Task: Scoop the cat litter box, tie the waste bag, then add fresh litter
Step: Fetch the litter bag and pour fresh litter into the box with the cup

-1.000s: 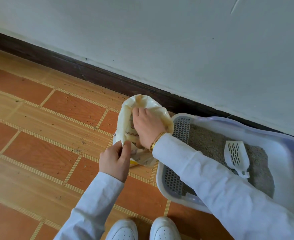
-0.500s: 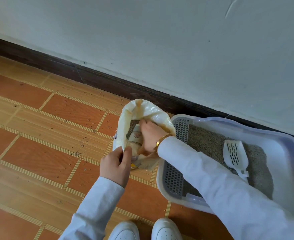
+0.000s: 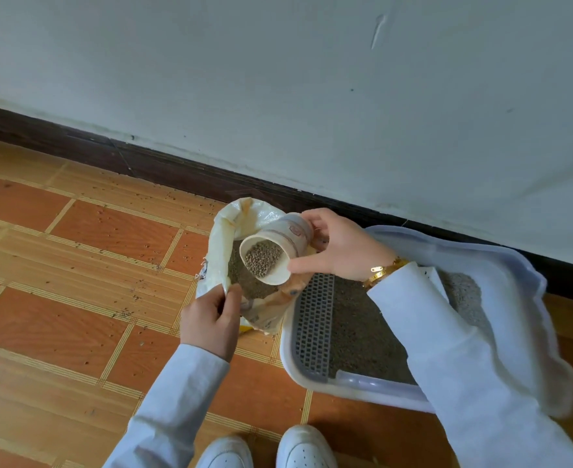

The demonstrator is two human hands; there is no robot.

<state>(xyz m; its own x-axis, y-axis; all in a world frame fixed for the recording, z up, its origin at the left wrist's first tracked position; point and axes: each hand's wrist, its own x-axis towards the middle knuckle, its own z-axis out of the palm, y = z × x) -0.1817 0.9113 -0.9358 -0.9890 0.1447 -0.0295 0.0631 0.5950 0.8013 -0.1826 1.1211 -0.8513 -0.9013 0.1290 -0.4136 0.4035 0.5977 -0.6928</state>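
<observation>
Tiled floor [image 3: 76, 298] fills the left of my head view, orange-brown squares with pale striped borders, peppered with stray litter grains. Along its far edge runs a dark baseboard [image 3: 76, 146] under a pale wall [image 3: 278, 79]. Moving right, my left hand [image 3: 211, 319] pinches the near edge of the litter bag [image 3: 224, 228] between thumb and fingers, so that grip is closed on the bag's rim and holds its mouth open. The bag stands on the floor, just beside the left end of the litter box, with brown granules visible inside. Above the bag's mouth, my right hand [image 3: 339, 248] has its grip closed around a paper cup [image 3: 271, 255], thumb below and fingers over the top; the cup is tilted with its opening toward me and holds litter pellets [image 3: 263, 258]. A gold bracelet [image 3: 383, 268] sits at that wrist. Further right, the litter box [image 3: 501, 258] lies against the baseboard, with a grey perforated grate [image 3: 312, 325] at its left end and grey litter [image 3: 359, 325] behind it, partly hidden by my right sleeve [image 3: 464, 366]. White shoes [image 3: 305, 447] show at the bottom edge.
</observation>
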